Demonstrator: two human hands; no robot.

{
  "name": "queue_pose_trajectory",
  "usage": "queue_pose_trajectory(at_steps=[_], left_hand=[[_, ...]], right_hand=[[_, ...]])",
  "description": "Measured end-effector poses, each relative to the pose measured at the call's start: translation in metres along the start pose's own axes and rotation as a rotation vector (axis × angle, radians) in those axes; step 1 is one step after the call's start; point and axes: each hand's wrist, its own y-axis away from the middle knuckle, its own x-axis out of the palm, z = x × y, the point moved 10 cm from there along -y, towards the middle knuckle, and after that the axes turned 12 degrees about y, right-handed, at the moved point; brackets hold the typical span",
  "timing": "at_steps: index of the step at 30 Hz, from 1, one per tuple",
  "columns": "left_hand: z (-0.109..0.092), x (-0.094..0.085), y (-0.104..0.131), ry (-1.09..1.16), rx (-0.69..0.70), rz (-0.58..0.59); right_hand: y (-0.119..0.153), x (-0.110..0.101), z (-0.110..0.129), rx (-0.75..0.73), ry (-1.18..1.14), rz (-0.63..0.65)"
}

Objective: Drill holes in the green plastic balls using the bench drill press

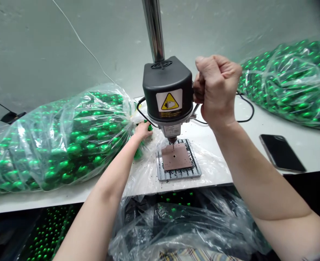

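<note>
A black drill press head [167, 90] with a yellow warning label hangs on a chrome column [155, 32]. Beneath its bit lies a brown square board [177, 161] with a small hole, on a grey slotted base plate [179, 177] strewn with dark crumbs. My right hand [218, 85] is closed around the drill press handle [195, 108] at the right of the head; the fist hides most of it. My left hand [143, 130] reaches to the mouth of the left clear bag, its fingers around a green shiny piece [149, 126], partly hidden.
A large clear bag of green shiny balls [67, 145] lies left on the white table [214, 168], another bag [293, 83] at the right. A black phone [282, 153] rests near the front edge. Clear plastic [187, 228] and more green balls are below; black cables run behind the drill.
</note>
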Motion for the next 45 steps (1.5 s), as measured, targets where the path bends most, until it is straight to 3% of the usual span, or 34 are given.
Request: queue_pose_trajectory(at_steps=[3, 6, 10, 15, 23, 26, 32, 37, 45], left_hand=[[0.003, -0.007, 0.027, 0.184, -0.124, 0.023], [0.005, -0.01, 0.068, 0.587, -0.322, 0.037], [-0.001, 0.005, 0.119, 0.973, -0.505, 0.061], [-0.004, 0.038, 0.155, 1.071, -0.587, 0.114], [-0.008, 0.066, 0.173, 1.162, -0.652, 0.156], [-0.007, 0.066, 0.172, 1.122, -0.595, 0.102], [-0.005, 0.052, 0.162, 0.811, -0.304, -0.123], [-0.01, 0.065, 0.155, 0.64, -0.165, -0.093], [-0.028, 0.074, 0.157, 0.481, 0.082, -0.01]], right_hand=[[-0.001, 0.001, 0.001, -0.006, -0.009, 0.01], [0.0, -0.003, 0.004, -0.002, -0.026, -0.036], [0.001, -0.007, 0.008, -0.023, 0.001, -0.076], [-0.002, -0.004, 0.004, -0.003, -0.047, -0.064], [-0.005, -0.002, 0.003, -0.027, -0.042, -0.049], [-0.004, -0.003, 0.001, -0.021, 0.012, -0.047], [-0.004, -0.003, 0.002, -0.01, 0.042, -0.058], [-0.003, -0.004, 0.006, -0.046, -0.048, -0.069], [-0.004, -0.003, 0.006, -0.054, 0.083, -0.053]])
